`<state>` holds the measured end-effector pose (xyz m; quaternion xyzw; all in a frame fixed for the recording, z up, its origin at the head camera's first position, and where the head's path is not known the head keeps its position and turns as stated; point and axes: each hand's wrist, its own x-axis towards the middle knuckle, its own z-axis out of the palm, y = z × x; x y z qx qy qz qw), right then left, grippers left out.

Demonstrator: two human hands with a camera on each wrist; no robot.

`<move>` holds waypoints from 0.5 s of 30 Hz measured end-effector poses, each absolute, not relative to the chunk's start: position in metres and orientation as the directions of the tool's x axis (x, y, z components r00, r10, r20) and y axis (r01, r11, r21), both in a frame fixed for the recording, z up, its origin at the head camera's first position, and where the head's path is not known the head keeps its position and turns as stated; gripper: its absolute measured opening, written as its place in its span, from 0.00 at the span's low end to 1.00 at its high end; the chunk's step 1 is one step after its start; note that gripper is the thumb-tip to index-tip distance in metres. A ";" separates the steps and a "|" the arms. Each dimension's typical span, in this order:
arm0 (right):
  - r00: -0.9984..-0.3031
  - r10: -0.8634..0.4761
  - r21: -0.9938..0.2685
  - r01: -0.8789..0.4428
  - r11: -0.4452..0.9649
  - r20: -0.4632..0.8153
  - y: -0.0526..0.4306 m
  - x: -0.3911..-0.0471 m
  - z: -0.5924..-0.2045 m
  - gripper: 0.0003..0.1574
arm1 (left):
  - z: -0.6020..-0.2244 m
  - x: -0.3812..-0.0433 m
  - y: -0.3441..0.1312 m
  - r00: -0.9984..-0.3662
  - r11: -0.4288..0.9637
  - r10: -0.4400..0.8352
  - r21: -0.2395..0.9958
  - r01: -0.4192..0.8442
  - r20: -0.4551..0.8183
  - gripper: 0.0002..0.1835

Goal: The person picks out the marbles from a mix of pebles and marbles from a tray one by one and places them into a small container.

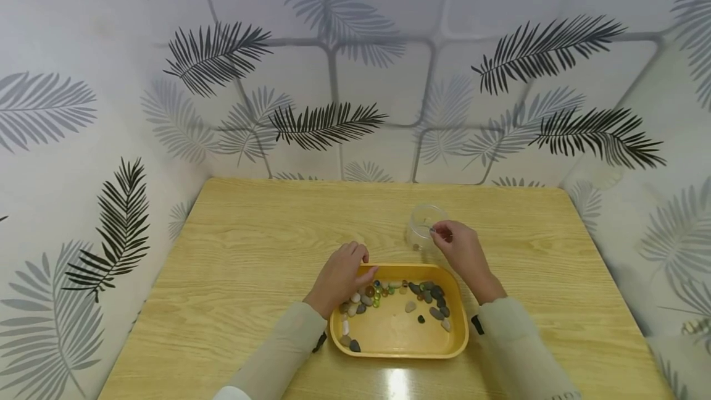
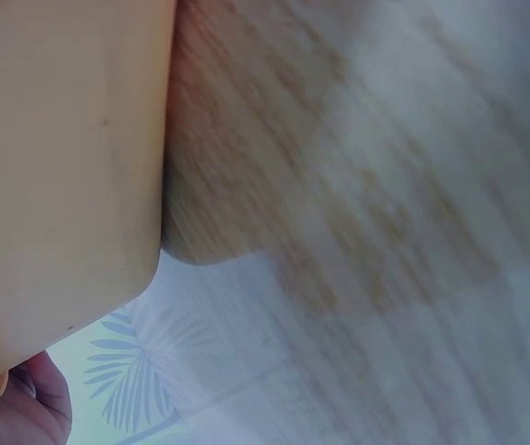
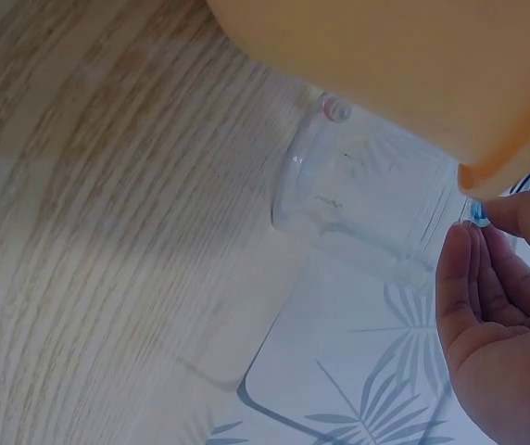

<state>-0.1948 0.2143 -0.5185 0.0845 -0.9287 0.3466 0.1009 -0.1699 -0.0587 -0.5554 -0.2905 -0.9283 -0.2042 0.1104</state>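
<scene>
In the head view my right hand [image 1: 458,249] is at the rim of a clear glass jar [image 1: 418,230] behind the tray. Thumb and fingertips of it pinch a small blue glass marble [image 3: 477,215], seen in the right wrist view. A reddish marble [image 3: 336,109] shows at the bottom of the jar. My left hand [image 1: 340,275] grips the far left rim of a yellow tray [image 1: 397,354], its thumb inside and its fingers over the edge. Pebbles [image 1: 436,312] and glass marbles [image 1: 378,294] lie in the tray, mostly along its sides.
The wooden table [image 1: 266,221] meets a wall [image 1: 383,91] with a leaf pattern at its back edge. The jar stands close behind the tray's far right corner. One dark green stone [image 1: 421,319] lies apart on the tray floor.
</scene>
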 end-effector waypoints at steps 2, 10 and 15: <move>-0.968 -0.093 -0.625 -0.221 0.749 0.231 0.214 -0.196 -0.518 0.11 | -0.556 -0.170 -0.059 -0.809 0.750 0.494 0.313 0.582 0.319 0.14; -0.975 -0.108 -0.634 -0.209 0.745 0.195 0.212 -0.197 -0.511 0.12 | -0.557 -0.170 -0.059 -0.800 0.745 0.496 0.307 0.591 0.336 0.14; -0.977 -0.106 -0.639 -0.203 0.742 0.187 0.212 -0.197 -0.511 0.12 | -0.556 -0.170 -0.059 -0.802 0.749 0.495 0.303 0.589 0.334 0.14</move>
